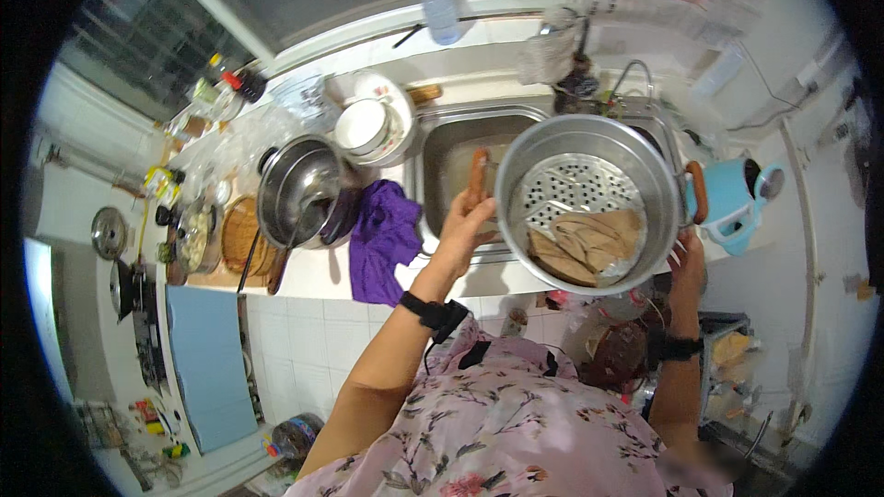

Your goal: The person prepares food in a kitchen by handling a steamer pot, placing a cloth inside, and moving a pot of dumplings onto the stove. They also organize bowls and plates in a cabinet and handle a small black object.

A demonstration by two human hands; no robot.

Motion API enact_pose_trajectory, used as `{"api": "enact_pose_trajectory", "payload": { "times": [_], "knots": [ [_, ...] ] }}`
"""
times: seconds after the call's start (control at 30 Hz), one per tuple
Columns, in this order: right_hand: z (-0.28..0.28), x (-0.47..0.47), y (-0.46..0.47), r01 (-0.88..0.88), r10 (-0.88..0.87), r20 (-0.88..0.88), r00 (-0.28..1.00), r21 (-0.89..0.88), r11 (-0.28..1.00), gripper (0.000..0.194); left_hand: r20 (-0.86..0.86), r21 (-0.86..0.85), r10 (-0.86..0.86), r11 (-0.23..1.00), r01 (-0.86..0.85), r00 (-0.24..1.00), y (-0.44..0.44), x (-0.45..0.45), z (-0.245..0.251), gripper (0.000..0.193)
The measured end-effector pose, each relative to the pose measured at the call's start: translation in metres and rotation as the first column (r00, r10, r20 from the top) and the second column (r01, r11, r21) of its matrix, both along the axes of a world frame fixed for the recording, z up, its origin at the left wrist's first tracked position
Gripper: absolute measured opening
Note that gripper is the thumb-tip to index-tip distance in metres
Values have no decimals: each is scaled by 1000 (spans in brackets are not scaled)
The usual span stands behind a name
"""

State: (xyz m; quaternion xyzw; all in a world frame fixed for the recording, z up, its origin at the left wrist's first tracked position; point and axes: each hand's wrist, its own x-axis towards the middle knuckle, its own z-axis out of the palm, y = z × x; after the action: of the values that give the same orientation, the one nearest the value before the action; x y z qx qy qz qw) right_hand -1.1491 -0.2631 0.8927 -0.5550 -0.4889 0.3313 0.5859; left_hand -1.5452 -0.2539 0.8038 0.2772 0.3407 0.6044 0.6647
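Observation:
A large metal steamer pot (587,134) is held over the right part of the sink (442,145). Inside it lie a perforated steamer plate (580,179) and a folded tan cloth (601,235). My left hand (463,224) holds the pot's left side by its orange-brown handle (478,166). At the pot's lower right rim is my right hand (685,255), its fingers partly hidden by the pot, below the right handle (696,192). A purple cloth (383,241) hangs over the counter edge, left of the sink.
Left of the purple cloth stands a metal pot (304,186), near stacked bowls (362,128) and a woven basket (245,235). A turquoise jug (725,203) stands at the right. On the sill is a plastic bottle (440,10). A faucet (632,72) rises behind the sink.

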Motion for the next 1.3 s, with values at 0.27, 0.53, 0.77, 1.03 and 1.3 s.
{"api": "enact_pose_trajectory", "payload": {
  "times": [0.27, 0.53, 0.77, 1.03, 1.3],
  "knots": [
    [-110, -23, -94, 203, -220, -46, 974, -242, 949, 29, -94, 142, -34, 989, 47, 995, -21, -13, -10, 56],
    [-173, -228, -102, -385, 631, 441, 639, -526, 758, 26, -544, 145, -237, 918, 368, 805, -138, -188, -60, 20],
    [-165, -487, -33, -643, 459, -452, 765, -496, 584, 43, -338, -86, -443, 893, 441, 831, -214, -347, -103, 31],
    [-170, -547, 2, -704, 436, -556, 707, -496, 509, 38, -124, -263, -269, 937, 229, 955, -220, -386, -148, 33],
    [-189, -533, -55, -652, 361, -589, 723, -406, 640, 48, 408, -224, -72, 958, 176, 910, -184, -331, -128, 27]
  ]
}}
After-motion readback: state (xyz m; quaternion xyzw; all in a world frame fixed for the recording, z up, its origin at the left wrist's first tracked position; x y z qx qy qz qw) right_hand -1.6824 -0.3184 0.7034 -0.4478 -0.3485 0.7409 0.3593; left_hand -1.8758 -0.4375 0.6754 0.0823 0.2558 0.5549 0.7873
